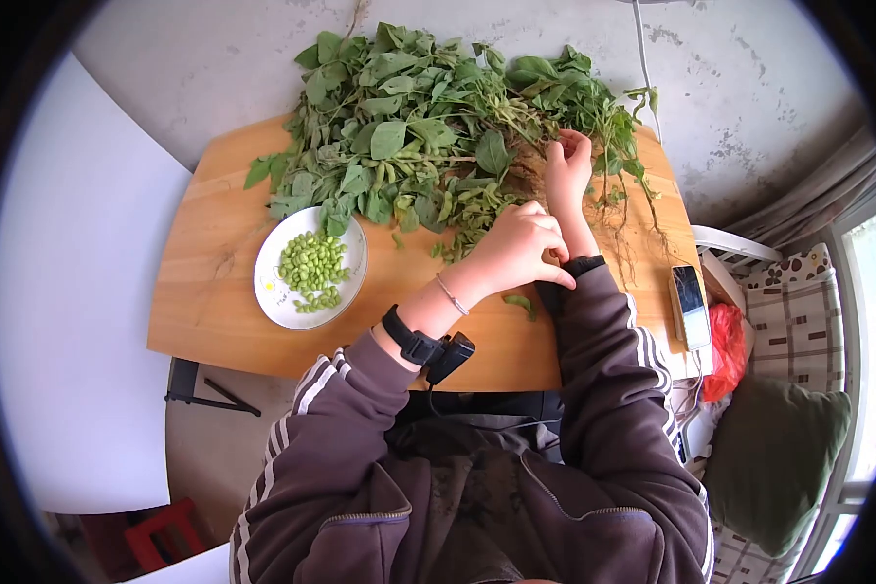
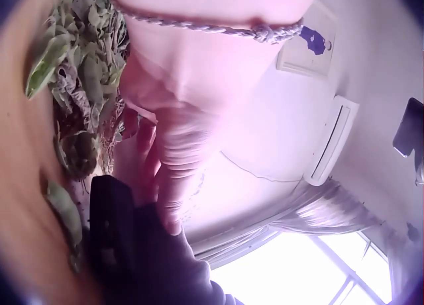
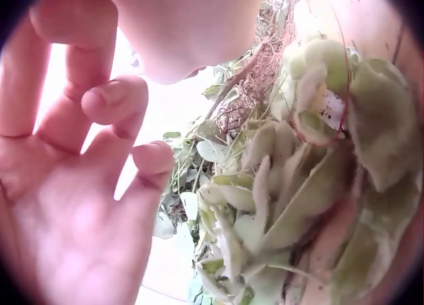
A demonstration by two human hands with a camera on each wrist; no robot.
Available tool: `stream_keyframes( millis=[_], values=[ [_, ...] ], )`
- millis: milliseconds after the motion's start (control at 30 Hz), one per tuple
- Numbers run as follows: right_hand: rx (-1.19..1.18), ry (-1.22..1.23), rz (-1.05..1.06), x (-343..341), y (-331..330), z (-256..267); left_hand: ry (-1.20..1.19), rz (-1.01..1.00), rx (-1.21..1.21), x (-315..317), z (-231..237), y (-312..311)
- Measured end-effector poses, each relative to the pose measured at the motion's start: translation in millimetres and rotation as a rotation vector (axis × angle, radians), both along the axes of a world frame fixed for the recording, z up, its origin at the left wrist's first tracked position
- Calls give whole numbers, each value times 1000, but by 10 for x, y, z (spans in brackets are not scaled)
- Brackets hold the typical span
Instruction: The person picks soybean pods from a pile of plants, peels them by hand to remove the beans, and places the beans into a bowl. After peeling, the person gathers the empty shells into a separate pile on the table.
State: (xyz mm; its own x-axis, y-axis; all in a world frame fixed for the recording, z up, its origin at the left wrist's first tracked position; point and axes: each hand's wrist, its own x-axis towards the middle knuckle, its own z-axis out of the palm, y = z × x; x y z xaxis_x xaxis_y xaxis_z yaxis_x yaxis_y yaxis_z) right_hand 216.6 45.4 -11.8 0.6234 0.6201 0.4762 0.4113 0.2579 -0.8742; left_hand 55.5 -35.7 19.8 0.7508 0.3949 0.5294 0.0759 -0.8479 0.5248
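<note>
My left hand point(image 1: 521, 245) reaches across to my right wrist. Its fingers are bent and its thumb lies along the dark sleeve, pinching at the black wrist strap point(image 1: 584, 264). In the left wrist view the thumb point(image 2: 173, 202) presses on the cuff above a black camera box point(image 2: 111, 215). The right hand point(image 1: 568, 173) is raised by the plant roots, with loosely curled fingers and nothing visible in them. The right wrist view shows the left palm point(image 3: 73, 205) close up, beside fuzzy green pods point(image 3: 311, 199).
Leafy bean plants point(image 1: 389, 127) with roots cover the far side of the wooden table point(image 1: 204, 292). A white plate point(image 1: 269, 310) of shelled green beans point(image 1: 311, 268) stands left. A loose pod point(image 1: 521, 306) lies near the front edge. A phone-like device point(image 1: 690, 307) sits right.
</note>
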Motion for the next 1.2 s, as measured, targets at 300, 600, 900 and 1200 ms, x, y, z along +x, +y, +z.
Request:
stream_keyframes(
  millis=[300,600,900,1200],
  values=[
    [27,691,272,25,44,8,-30,-78,-39,5,-65,89],
    [8,-340,-13,-59,-178,147,-157,-17,-41,-89,30,222],
    [53,-650,83,-167,-360,209,-175,969,40,-505,-333,839],
    [-35,-684,-41,138,-312,-95,-179,1086,199,-702,-356,926]
  ],
)
